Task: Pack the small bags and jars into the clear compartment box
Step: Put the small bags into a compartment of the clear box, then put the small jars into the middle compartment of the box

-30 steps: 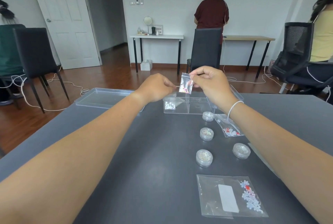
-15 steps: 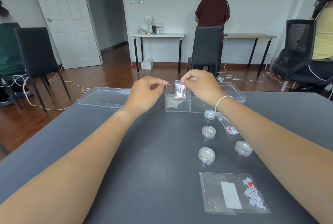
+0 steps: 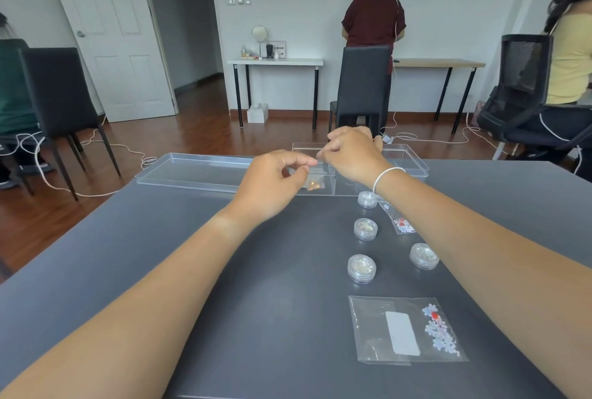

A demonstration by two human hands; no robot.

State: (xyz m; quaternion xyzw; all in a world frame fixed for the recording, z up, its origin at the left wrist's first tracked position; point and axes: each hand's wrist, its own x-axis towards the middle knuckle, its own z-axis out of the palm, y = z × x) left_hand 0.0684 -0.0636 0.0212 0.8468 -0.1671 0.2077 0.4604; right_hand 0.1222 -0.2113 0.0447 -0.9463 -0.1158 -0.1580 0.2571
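Note:
The clear compartment box [image 3: 411, 163] stands at the far edge of the dark table. My right hand [image 3: 352, 155] hovers over its left end, fingers pinched on the top of a small clear bag [image 3: 316, 184], whose lower end with orange-red bits hangs inside a compartment. My left hand [image 3: 275, 182] is just left of it, fingers loosely curled and holding nothing. Several small round jars [image 3: 365, 228] stand in front of the box. A small bag of flower pieces [image 3: 402, 224] lies partly under my right wrist. A larger flower bag [image 3: 407, 329] lies nearer to me.
The box's clear lid [image 3: 192, 171] lies upside down at the table's far left edge. Beyond the table are black chairs [image 3: 363, 84], two side tables, floor cables and other people; one stands at the wall and one sits at the far right.
My right hand has carried the small bag forward and down from above the box into its left end. My left hand let go of the bag and followed alongside.

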